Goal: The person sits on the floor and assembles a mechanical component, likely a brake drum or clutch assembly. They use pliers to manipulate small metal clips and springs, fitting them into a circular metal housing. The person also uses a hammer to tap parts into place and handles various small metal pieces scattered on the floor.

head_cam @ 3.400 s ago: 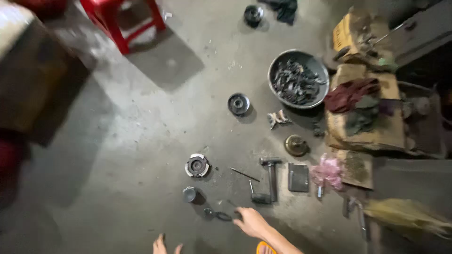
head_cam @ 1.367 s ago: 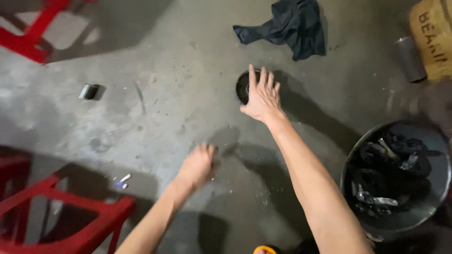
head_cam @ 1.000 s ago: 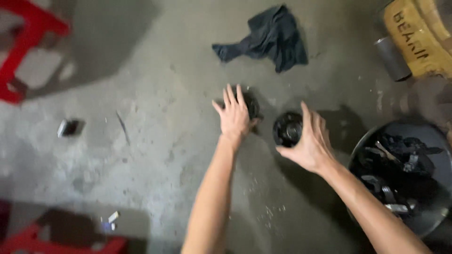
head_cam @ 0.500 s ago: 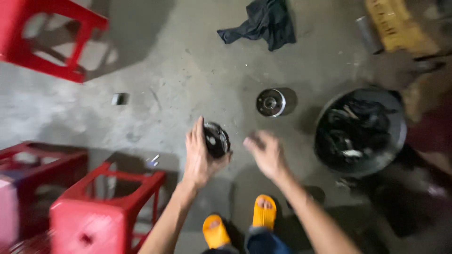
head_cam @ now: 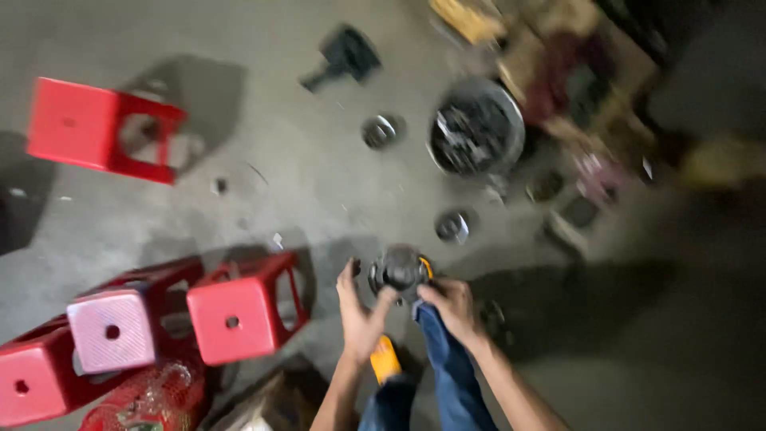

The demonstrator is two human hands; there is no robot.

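— Logging the floor first, largest items down: what surrounds the hands?

— Grey concrete floor (head_cam: 239, 199). Four red plastic stools: one standing alone far left (head_cam: 100, 128), three clustered lower left, the nearest (head_cam: 239, 315) just beside the left forearm. Round dark basin of metal parts (head_cam: 477, 136) well ahead, blurred cardboard boxes (head_cam: 558, 64) beyond it. Dark rag (head_cam: 347, 56) at top.

— Smaller items?

— Two round metal parts lie on the floor: one (head_cam: 380, 130) near the basin, another (head_cam: 452, 227) just ahead of the hands. Frame is motion-blurred; finer detail unreadable.

— And the hands?

— Both lifted above the jeans-clad legs and a yellow sandal (head_cam: 385, 359). Dark round metal part (head_cam: 399, 270) sits between them. Left hand (head_cam: 361, 307) has fingers spread, thumb touching the part's lower edge. Right hand (head_cam: 451, 307) has fingers curled against its right side. Nothing blocks it.
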